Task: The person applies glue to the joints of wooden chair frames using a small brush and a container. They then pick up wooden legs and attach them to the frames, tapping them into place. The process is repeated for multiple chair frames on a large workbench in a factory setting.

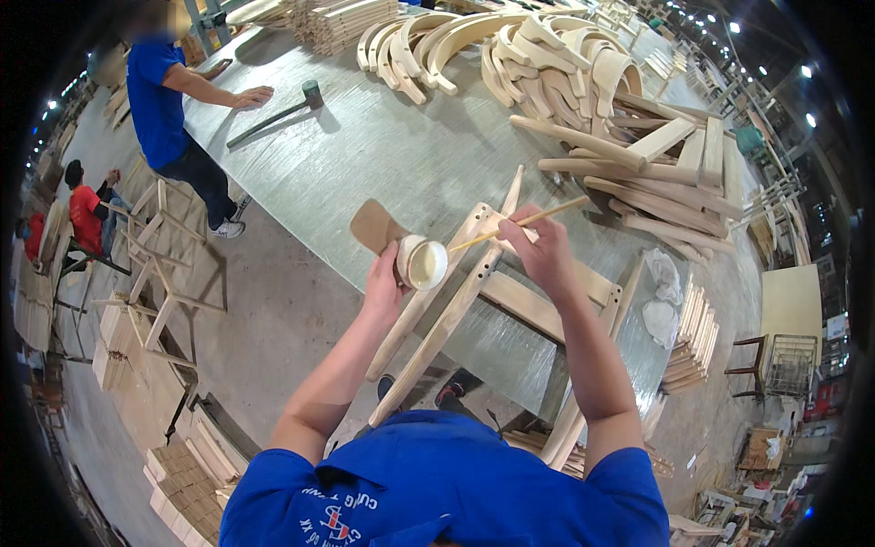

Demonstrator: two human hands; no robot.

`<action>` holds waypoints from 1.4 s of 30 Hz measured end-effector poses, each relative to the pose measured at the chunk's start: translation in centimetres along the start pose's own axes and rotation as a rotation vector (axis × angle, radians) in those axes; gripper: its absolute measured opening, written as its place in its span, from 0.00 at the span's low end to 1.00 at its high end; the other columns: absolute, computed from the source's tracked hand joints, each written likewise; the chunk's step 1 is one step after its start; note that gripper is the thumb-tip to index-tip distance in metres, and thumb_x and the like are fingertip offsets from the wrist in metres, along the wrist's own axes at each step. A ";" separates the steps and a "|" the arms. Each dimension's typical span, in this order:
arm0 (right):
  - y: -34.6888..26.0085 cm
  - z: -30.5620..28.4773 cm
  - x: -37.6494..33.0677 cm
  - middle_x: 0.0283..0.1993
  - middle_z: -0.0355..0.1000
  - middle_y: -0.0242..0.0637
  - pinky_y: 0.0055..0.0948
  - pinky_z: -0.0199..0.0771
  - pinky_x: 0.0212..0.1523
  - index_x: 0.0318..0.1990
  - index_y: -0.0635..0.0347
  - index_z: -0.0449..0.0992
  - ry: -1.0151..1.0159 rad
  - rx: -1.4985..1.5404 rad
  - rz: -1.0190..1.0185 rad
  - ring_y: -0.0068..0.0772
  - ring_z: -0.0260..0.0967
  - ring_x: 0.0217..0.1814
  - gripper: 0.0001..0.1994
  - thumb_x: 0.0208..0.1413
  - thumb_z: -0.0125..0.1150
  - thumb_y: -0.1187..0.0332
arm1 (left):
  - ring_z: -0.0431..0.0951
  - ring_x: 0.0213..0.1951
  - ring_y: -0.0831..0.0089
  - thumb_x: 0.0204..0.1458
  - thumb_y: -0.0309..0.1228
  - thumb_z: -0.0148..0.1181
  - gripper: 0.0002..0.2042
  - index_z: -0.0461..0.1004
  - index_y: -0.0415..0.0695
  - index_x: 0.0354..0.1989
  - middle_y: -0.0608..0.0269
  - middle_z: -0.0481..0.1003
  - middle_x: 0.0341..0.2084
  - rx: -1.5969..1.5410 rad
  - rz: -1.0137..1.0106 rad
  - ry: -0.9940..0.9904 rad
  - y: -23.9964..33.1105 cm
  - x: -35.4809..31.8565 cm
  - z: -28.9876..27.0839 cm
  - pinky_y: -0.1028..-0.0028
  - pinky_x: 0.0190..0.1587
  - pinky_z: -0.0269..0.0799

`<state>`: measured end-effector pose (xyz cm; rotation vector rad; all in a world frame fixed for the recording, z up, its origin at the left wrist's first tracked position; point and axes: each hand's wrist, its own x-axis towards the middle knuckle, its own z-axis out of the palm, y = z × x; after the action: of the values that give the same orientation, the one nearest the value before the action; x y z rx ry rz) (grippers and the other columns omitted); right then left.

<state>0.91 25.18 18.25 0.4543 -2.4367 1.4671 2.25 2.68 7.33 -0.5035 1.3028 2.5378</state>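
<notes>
The wooden frame (448, 317) lies just below and left of the right hand (540, 251), its two long legs slanting down toward the person and its rails passing beneath the right wrist. It rests at least partly over the tabletop (401, 155), with the leg ends reaching past the edge nearest the body.

The left hand (387, 281), left of the legs, is wrapped around a small jar (406, 264) with pale contents, its mouth turned toward the right hand. A flat brown piece (375, 225) sticks up just beyond the left fingers; whether they grip it too cannot be told. The right hand pinches a thin stick (554, 210) between thumb and fingers, the tip pointing left, close to the jar mouth. Whether that hand also touches the frame is unclear.

The bare wood looks stiff and smooth, probably moderate in weight but awkward for its length. The joints near the right hand, with their dark holes, may be loose, so a hold on one leg alone could twist them. Better to grasp both legs midway, below the right hand, or a leg and a rail together, keeping fingers off any wet patch, which would be slippery.
</notes>
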 end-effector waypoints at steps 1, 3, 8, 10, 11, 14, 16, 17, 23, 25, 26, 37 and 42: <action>-0.7 0.1 -0.9 0.22 0.69 0.35 0.26 0.64 0.30 0.27 0.62 0.71 0.022 0.127 0.041 0.27 0.66 0.26 0.06 0.51 0.58 0.70 | 0.73 0.39 0.79 0.58 0.45 0.44 0.16 0.65 0.47 0.48 0.68 0.72 0.40 0.012 0.031 -0.022 0.4 0.0 0.5 0.75 0.37 0.71; -1.2 0.4 -2.1 0.23 0.70 0.32 0.22 0.63 0.27 0.27 0.64 0.71 0.074 0.054 0.070 0.20 0.63 0.25 0.08 0.53 0.58 0.69 | 0.73 0.35 0.82 0.58 0.45 0.45 0.16 0.66 0.47 0.47 0.69 0.72 0.37 0.038 0.086 -0.085 1.0 -0.4 1.8 0.78 0.33 0.70; 1.7 2.5 -4.5 0.25 0.71 0.32 0.22 0.67 0.34 0.31 0.60 0.71 0.218 0.405 0.405 0.21 0.68 0.30 0.06 0.55 0.55 0.68 | 0.74 0.36 0.81 0.59 0.44 0.44 0.16 0.66 0.46 0.47 0.68 0.73 0.37 0.060 0.130 -0.197 1.5 -1.6 3.7 0.78 0.33 0.70; 3.0 2.9 -5.6 0.27 0.72 0.34 0.24 0.70 0.35 0.33 0.59 0.71 0.272 0.780 0.589 0.26 0.71 0.31 0.06 0.55 0.55 0.67 | 0.75 0.39 0.78 0.59 0.44 0.44 0.16 0.65 0.46 0.47 0.66 0.73 0.39 -0.034 0.100 -0.185 1.4 -2.4 4.8 0.75 0.36 0.72; 3.4 2.7 -6.3 0.28 0.72 0.34 0.24 0.70 0.36 0.33 0.59 0.70 0.303 0.859 0.600 0.26 0.71 0.31 0.05 0.54 0.56 0.68 | 0.74 0.41 0.75 0.59 0.44 0.42 0.17 0.65 0.45 0.48 0.65 0.72 0.41 -0.054 0.063 -0.207 1.3 -2.4 5.0 0.73 0.39 0.72; 2.6 2.5 -7.7 0.31 0.73 0.34 0.25 0.71 0.38 0.32 0.58 0.70 0.337 1.013 0.602 0.26 0.71 0.32 0.05 0.52 0.58 0.69 | 0.73 0.45 0.70 0.60 0.44 0.39 0.19 0.65 0.43 0.50 0.61 0.71 0.45 -0.124 -0.028 -0.221 0.5 -1.8 3.9 0.68 0.44 0.73; 2.4 1.8 -8.5 0.31 0.73 0.34 0.25 0.71 0.39 0.32 0.57 0.70 0.344 0.990 0.544 0.27 0.72 0.33 0.05 0.52 0.58 0.68 | 0.74 0.46 0.68 0.60 0.43 0.40 0.18 0.63 0.44 0.50 0.60 0.70 0.46 -0.162 -0.083 -0.217 -0.1 -1.5 3.8 0.66 0.45 0.74; 2.4 1.7 -8.7 0.30 0.73 0.34 0.25 0.71 0.37 0.32 0.57 0.70 0.361 0.982 0.550 0.26 0.72 0.32 0.05 0.52 0.58 0.68 | 0.73 0.46 0.68 0.60 0.44 0.39 0.19 0.63 0.43 0.51 0.59 0.70 0.46 -0.163 -0.088 -0.208 -0.5 -1.4 3.7 0.66 0.45 0.74; 5.8 1.6 -10.4 0.26 0.72 0.34 0.21 0.71 0.30 0.31 0.56 0.69 0.538 0.983 0.808 0.22 0.70 0.27 0.07 0.52 0.60 0.65 | 0.73 0.47 0.64 0.61 0.45 0.35 0.22 0.63 0.41 0.53 0.56 0.69 0.48 -0.169 -0.194 -0.227 -3.4 -0.4 5.7 0.63 0.47 0.74; 6.7 2.0 -10.7 0.24 0.71 0.33 0.20 0.70 0.28 0.30 0.57 0.69 0.567 1.024 0.910 0.21 0.69 0.25 0.09 0.52 0.60 0.64 | 0.73 0.47 0.63 0.61 0.45 0.35 0.22 0.63 0.41 0.53 0.55 0.69 0.49 -0.164 -0.226 -0.224 -4.4 0.1 6.0 0.63 0.47 0.74; 7.2 1.9 -10.7 0.24 0.71 0.33 0.22 0.70 0.27 0.29 0.57 0.69 0.552 1.035 0.872 0.21 0.69 0.24 0.08 0.52 0.60 0.64 | 0.72 0.48 0.62 0.60 0.46 0.34 0.23 0.63 0.41 0.53 0.54 0.68 0.49 -0.174 -0.222 -0.224 -4.8 0.4 6.2 0.61 0.48 0.74; 7.1 -1.3 -7.6 0.24 0.70 0.31 0.21 0.67 0.30 0.30 0.63 0.71 0.363 0.193 0.280 0.20 0.67 0.28 0.06 0.51 0.58 0.70 | 0.72 0.47 0.62 0.60 0.48 0.31 0.23 0.64 0.46 0.52 0.58 0.70 0.48 -0.112 -0.346 -0.105 -7.1 -1.5 1.2 0.57 0.45 0.71; 6.5 0.6 -6.4 0.23 0.71 0.38 0.30 0.67 0.30 0.26 0.62 0.72 0.234 -0.248 0.091 0.32 0.70 0.27 0.06 0.48 0.59 0.70 | 0.73 0.46 0.62 0.60 0.49 0.29 0.24 0.65 0.45 0.51 0.57 0.71 0.46 -0.106 -0.401 -0.128 -7.4 -4.1 -1.3 0.57 0.44 0.72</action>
<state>4.20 28.38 10.29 0.1139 -2.4311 1.1543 8.94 5.61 2.90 -0.5501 0.9191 2.2674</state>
